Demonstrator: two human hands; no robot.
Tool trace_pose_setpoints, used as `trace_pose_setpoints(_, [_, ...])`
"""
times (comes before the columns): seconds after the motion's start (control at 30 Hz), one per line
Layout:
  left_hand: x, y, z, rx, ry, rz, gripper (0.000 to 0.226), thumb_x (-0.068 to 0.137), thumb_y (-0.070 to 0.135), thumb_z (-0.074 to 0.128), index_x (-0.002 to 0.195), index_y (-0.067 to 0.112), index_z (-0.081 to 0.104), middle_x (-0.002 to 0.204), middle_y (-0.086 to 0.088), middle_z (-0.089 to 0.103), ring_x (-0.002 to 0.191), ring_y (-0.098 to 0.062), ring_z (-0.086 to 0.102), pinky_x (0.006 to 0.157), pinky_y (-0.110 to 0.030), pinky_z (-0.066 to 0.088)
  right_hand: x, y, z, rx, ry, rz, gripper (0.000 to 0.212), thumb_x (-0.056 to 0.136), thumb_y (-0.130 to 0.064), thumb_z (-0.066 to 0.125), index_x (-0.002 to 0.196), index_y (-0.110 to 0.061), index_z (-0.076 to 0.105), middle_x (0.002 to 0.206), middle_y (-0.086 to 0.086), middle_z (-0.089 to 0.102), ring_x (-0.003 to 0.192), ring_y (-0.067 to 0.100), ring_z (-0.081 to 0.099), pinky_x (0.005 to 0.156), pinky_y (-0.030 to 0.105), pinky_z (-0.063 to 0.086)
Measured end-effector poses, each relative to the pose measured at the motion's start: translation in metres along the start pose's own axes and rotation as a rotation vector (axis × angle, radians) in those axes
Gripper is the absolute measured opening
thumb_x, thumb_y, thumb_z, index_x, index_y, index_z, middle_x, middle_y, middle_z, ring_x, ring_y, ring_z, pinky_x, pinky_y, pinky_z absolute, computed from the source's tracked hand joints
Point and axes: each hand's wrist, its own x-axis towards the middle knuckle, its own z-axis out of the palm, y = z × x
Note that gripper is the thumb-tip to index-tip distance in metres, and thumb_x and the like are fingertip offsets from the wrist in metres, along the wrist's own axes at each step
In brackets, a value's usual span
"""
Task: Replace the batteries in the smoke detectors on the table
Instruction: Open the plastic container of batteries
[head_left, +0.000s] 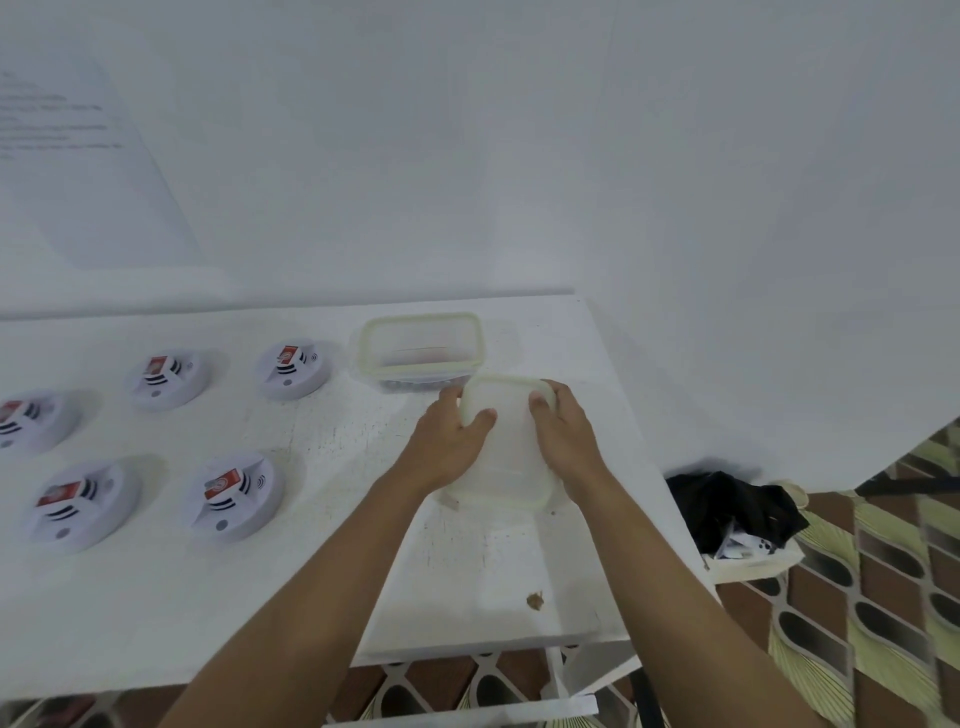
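Still on prep: my left hand (452, 436) and right hand (563, 431) both curl round the far lid edge of the lidded box (506, 467), probably battery stock, smoke detectors (236, 493) well left on the table (311, 597), next move peel lid up evenly.

Five round white plastic smoke detectors (236, 493) lie on the left of the white desk (156, 623). At back right stands an open clear plastic box (422, 316); just before it, a lidded translucent plastic box (511, 457) sits between left hand (452, 441) and right hand (566, 436).
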Motion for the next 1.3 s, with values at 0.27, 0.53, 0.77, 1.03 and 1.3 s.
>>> trace_pose_setpoints(0.27, [0.006, -0.008, 0.001, -0.284, -0.061, -0.116, 0.044, 0.096, 0.054, 0.049, 0.127, 0.023, 0.046, 0.118, 0.000, 0.061, 0.102, -0.018, 0.063, 0.090, -0.045, 0.055, 0.001, 0.001, 0.000, -0.036, -0.003, -0.046, 0.034, 0.106, -0.033, 0.042, 0.137, -0.025, 0.051, 0.123, -0.009, 0.056, 0.117, 0.016, 0.054, 0.101, 0.033, 0.044])
trace_pose_setpoints(0.53, [0.006, -0.007, -0.001, -0.258, -0.008, -0.059, 0.055, 0.090, 0.056, 0.055, 0.137, 0.030, 0.039, 0.124, 0.000, 0.060, 0.107, -0.022, 0.062, 0.092, -0.049, 0.054, 0.004, 0.003, -0.001, -0.055, -0.005, -0.038, 0.037, 0.106, -0.034, 0.042, 0.141, -0.024, 0.050, 0.133, -0.003, 0.059, 0.122, 0.019, 0.054, 0.107, 0.038, 0.044])
trace_pose_setpoints(0.77, [0.006, -0.005, -0.004, 0.015, 0.010, 0.027, 0.056, 0.099, 0.047, 0.044, 0.149, 0.031, 0.027, 0.147, 0.000, 0.032, 0.133, -0.022, 0.040, 0.107, -0.040, 0.038, 0.008, 0.002, -0.004, -0.074, -0.081, -0.056, 0.039, 0.106, -0.036, 0.043, 0.142, -0.024, 0.050, 0.134, -0.003, 0.060, 0.123, 0.018, 0.055, 0.105, 0.034, 0.044])
trace_pose_setpoints(1.03, [0.004, -0.001, -0.017, 0.133, 0.046, 0.043, 0.051, 0.096, 0.049, 0.051, 0.141, 0.025, 0.047, 0.140, 0.004, 0.052, 0.120, -0.013, 0.049, 0.090, -0.025, 0.035, 0.015, -0.006, -0.005, -0.086, -0.352, -0.045, 0.045, 0.107, -0.041, 0.039, 0.151, -0.029, 0.043, 0.155, -0.008, 0.043, 0.141, 0.010, 0.040, 0.118, 0.031, 0.030])
trace_pose_setpoints(1.3, [-0.008, -0.018, -0.024, 0.052, 0.368, -0.163, 0.052, 0.089, 0.052, 0.061, 0.125, 0.015, 0.057, 0.125, -0.007, 0.060, 0.105, -0.024, 0.058, 0.084, -0.035, 0.051, 0.002, 0.003, -0.024, -0.106, -0.201, -0.068, 0.035, 0.103, -0.037, 0.050, 0.134, -0.023, 0.057, 0.131, -0.008, 0.057, 0.118, 0.013, 0.055, 0.097, 0.026, 0.040])
